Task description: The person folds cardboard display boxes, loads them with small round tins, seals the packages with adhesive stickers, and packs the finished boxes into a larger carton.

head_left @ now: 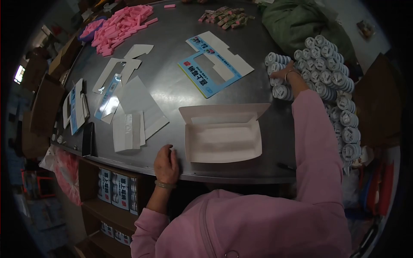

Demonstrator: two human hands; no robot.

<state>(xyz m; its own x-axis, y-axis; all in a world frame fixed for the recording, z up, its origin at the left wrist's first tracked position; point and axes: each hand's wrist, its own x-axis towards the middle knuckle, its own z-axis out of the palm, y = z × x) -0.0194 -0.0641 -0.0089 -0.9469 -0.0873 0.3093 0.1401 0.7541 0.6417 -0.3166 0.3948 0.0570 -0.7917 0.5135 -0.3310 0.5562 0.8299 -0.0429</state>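
My right hand (282, 74) reaches out to the right and has its fingers around a short row of round white tins (278, 69) with printed lids. Beside it, many more tins (327, 64) are piled in rows. My left hand (166, 165) rests at the table's front edge, thumb and forefinger apart, with nothing visible in it. Between my hands lies an open white box (223, 142), its flap raised at the back and its inside bare.
Flat blue printed cartons (213, 64) and white card sheets (140, 107) lie on the metal table (172, 56). Pink pieces (122, 26) are heaped at the far left, wrapped pieces (226, 17) at the back. A green sack (297, 26) stands behind the tins. Packed boxes (114, 189) sit below.
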